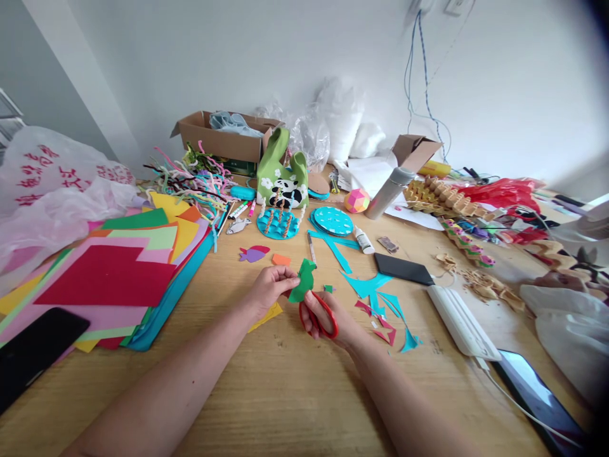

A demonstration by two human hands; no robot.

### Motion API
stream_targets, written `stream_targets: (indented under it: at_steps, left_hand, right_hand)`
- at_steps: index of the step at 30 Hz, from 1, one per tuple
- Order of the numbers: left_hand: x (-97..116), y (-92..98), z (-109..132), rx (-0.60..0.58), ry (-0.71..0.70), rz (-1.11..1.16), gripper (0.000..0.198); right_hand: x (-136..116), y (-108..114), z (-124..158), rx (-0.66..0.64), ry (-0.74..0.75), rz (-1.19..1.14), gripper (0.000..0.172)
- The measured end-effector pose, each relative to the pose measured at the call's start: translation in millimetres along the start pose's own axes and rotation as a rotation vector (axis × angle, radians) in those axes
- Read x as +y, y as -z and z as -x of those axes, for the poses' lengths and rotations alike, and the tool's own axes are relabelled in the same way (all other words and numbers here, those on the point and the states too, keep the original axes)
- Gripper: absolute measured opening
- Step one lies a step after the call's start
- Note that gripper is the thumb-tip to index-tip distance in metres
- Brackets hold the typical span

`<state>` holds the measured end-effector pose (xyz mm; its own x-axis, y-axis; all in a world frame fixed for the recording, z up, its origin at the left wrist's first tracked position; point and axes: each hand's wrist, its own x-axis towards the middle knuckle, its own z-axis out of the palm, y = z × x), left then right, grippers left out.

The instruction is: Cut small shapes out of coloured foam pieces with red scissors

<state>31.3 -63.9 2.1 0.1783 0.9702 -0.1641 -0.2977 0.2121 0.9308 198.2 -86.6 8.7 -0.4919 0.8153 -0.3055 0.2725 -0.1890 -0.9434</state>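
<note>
My left hand (pixel 272 285) pinches the left edge of a small piece of green paper (pixel 302 280), which is held up over the table. Red-handled scissors (pixel 328 317) are in my right hand (pixel 318 317), its fingers through the loops. The blades are hidden behind the hand and the green paper. Beyond my hands lie an orange scrap (pixel 281 259) and a purple and red fish-shaped cutout (pixel 254 254). A yellow piece (pixel 266 316) lies partly under my left hand, and a tiny green offcut (pixel 328 289) is just right of the paper.
Stacked coloured sheets (pixel 104 273) and a black phone (pixel 40 349) occupy the left. Blue offcuts (pixel 368 285), a glue bottle (pixel 364 241) and a white power bank (pixel 461 320) lie right. A panda bag (pixel 283 178), blue discs (pixel 333 220) and a grey flask (pixel 390 193) stand behind.
</note>
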Motion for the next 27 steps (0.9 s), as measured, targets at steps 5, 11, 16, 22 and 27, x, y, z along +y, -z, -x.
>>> stream_targets:
  at_steps: [5, 11, 16, 22, 27]
  left_hand:
    - [0.5, 0.0, 0.0, -0.008, -0.001, -0.003, 0.024]
    - [1.6, 1.7, -0.1, -0.026, -0.026, -0.030, 0.023]
    - [1.6, 2.2, 0.0, -0.013, -0.043, -0.034, 0.024]
    - [1.7, 0.5, 0.6, -0.006, -0.044, -0.028, 0.025]
    - [0.5, 0.3, 0.0, -0.022, -0.022, -0.022, 0.025]
  right_hand:
    - [0.8, 1.0, 0.3, 0.004, -0.006, 0.018, 0.067]
    - [-0.6, 3.2, 1.8, 0.003, -0.025, 0.010, 0.064]
    - [-3.3, 2.7, 2.8, 0.013, -0.027, 0.000, 0.066]
    - [-2.7, 2.7, 3.3, 0.009, -0.030, -0.001, 0.067]
    - [-3.1, 3.1, 3.7, 0.016, -0.039, 0.004, 0.063]
